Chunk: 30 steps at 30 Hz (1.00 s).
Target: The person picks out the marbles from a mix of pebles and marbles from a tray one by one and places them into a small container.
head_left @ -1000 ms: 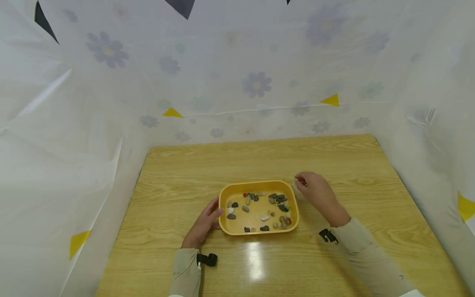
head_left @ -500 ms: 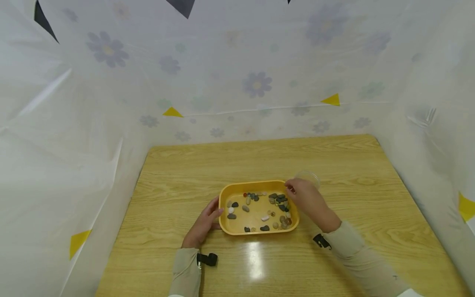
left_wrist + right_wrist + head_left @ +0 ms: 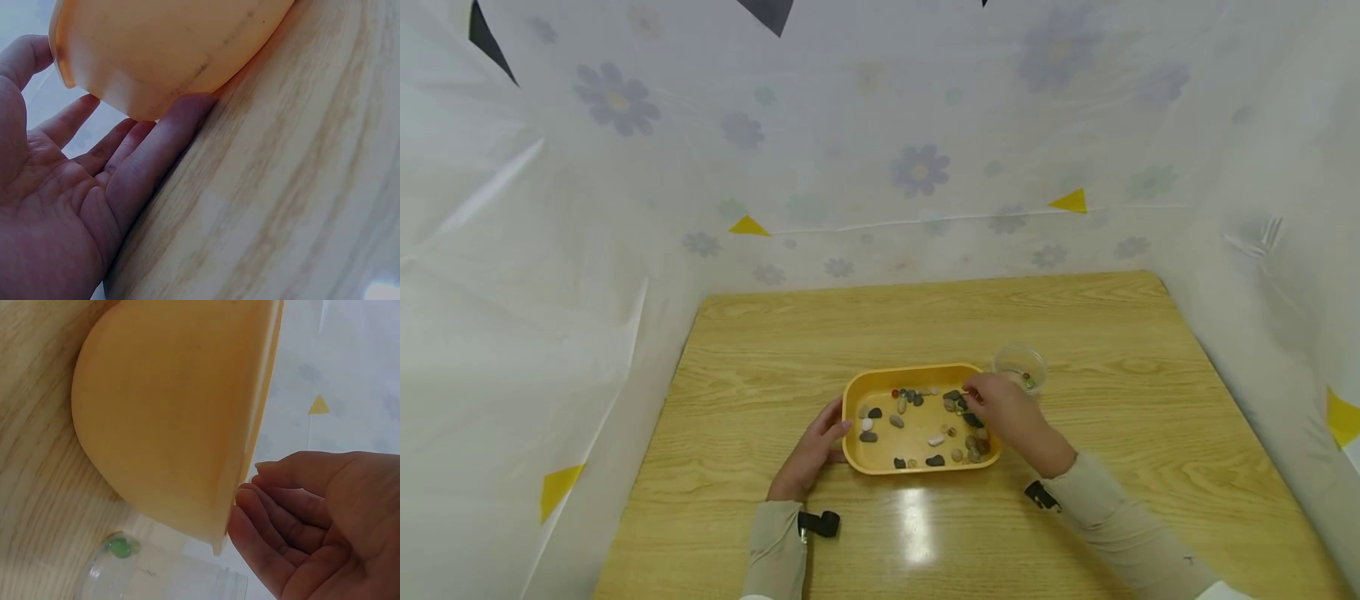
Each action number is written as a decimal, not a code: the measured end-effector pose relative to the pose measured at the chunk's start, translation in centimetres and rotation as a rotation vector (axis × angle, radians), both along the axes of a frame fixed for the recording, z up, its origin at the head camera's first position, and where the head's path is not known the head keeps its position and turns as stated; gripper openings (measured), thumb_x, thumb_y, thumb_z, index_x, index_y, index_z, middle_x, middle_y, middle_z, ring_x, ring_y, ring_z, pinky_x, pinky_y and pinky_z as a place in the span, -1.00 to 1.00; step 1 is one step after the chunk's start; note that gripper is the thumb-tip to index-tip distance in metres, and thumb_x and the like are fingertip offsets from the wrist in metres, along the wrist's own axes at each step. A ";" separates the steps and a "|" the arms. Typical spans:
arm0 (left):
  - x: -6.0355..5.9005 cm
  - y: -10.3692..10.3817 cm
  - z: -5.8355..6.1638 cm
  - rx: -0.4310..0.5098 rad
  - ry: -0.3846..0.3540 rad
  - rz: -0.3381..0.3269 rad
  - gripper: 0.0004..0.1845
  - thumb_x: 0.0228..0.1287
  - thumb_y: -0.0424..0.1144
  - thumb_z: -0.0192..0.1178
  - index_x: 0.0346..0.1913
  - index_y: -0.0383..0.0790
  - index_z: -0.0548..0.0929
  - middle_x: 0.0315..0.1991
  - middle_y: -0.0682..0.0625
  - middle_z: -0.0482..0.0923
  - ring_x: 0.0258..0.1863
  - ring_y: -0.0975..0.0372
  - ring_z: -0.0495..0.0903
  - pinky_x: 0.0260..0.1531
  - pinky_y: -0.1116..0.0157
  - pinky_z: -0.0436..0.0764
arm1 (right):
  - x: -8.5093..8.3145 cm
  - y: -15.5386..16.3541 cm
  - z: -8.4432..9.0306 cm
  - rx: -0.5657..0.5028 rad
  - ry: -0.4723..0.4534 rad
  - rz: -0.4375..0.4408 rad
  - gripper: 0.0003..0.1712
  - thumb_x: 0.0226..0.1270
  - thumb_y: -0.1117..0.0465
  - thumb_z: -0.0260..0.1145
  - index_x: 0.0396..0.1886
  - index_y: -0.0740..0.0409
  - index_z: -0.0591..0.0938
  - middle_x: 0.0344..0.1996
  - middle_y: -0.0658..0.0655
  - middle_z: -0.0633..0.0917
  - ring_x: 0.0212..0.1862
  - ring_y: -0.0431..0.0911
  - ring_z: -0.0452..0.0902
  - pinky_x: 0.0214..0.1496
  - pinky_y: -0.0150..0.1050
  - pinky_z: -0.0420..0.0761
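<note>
- The left arm [image 3: 777, 546], beige-sleeved to the wrist, reaches almost straight forward from where the person sits or stands; I can't see which.
- The left hand [image 3: 811, 447] angles inward at the end of it, holding with its thumb [image 3: 839, 431] bent over on top and the other fingers [image 3: 156, 144] spread below, palm facing in.
- The right arm [image 3: 1131, 517], sleeved alike, slants in from the right, wrist nearly in line.
- The right hand [image 3: 1017, 417] shows its back overhead, fingers bent and bunched, pointing inward; whether the fingertips pinch anything, I can't make out.
</note>
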State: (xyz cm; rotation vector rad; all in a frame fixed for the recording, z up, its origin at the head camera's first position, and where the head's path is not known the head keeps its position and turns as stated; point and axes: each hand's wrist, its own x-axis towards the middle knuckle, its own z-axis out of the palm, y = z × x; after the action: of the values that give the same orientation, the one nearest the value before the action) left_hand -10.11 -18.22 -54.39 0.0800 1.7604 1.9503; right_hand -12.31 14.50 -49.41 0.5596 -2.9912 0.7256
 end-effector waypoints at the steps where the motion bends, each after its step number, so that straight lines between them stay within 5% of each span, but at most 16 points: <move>1: 0.0 0.0 0.0 0.001 0.001 -0.001 -0.44 0.45 -0.19 -0.05 0.44 -0.02 0.09 0.38 -0.14 0.10 0.08 -0.13 0.43 -0.18 -0.01 0.61 | 0.0 -0.1 -0.1 0.001 -0.016 -0.003 -0.93 0.22 0.28 0.29 -0.34 0.19 0.66 -0.47 0.01 0.60 -0.47 -0.21 0.41 -0.46 -0.32 0.50; 7: 0.0 -0.1 -0.2 0.008 0.008 -0.012 -0.43 0.45 -0.19 -0.06 0.44 -0.02 0.07 0.39 -0.15 0.08 0.06 -0.13 0.45 -0.19 -0.01 0.61 | 0.0 -0.8 -0.9 0.024 -0.123 -0.021 -0.94 0.24 0.29 0.26 -0.40 0.16 0.64 -0.54 -0.02 0.54 -0.53 -0.19 0.34 -0.52 -0.34 0.41; 13: 0.0 -0.1 -0.2 0.002 -0.002 -0.002 -0.42 0.45 -0.18 -0.05 0.45 -0.02 0.06 0.38 -0.14 0.09 0.07 -0.12 0.44 -0.19 0.00 0.61 | 0.0 -1.3 -1.6 0.058 -0.100 -0.016 -0.88 0.19 0.31 0.29 -0.53 0.13 0.60 -0.60 -0.03 0.51 -0.57 -0.19 0.32 -0.55 -0.33 0.40; 20: 0.1 0.0 -0.1 0.003 -0.001 0.001 -0.42 0.45 -0.20 -0.06 0.45 -0.05 0.05 0.38 -0.16 0.08 0.06 -0.14 0.45 -0.20 -0.01 0.61 | 0.0 -2.1 -2.3 0.094 -0.190 -0.050 -0.74 0.19 0.36 0.19 -0.67 0.07 0.51 -0.66 -0.01 0.43 -0.62 -0.15 0.30 -0.64 -0.34 0.31; 30: 0.1 0.0 0.0 0.015 0.012 0.000 -0.42 0.46 -0.23 -0.08 0.45 -0.11 0.04 0.37 -0.22 0.08 0.07 -0.16 0.43 -0.23 -0.01 0.62 | 0.1 -2.9 -2.6 0.141 -0.131 -0.079 -0.73 0.18 0.37 0.22 -0.70 0.10 0.53 -0.69 0.00 0.47 -0.64 -0.14 0.31 -0.67 -0.29 0.32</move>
State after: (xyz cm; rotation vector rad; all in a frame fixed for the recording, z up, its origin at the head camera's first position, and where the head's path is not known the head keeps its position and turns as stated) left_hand -10.04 -18.17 -54.40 0.0966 1.7535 1.9669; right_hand -12.19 11.63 -51.97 0.4101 -3.1838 0.5719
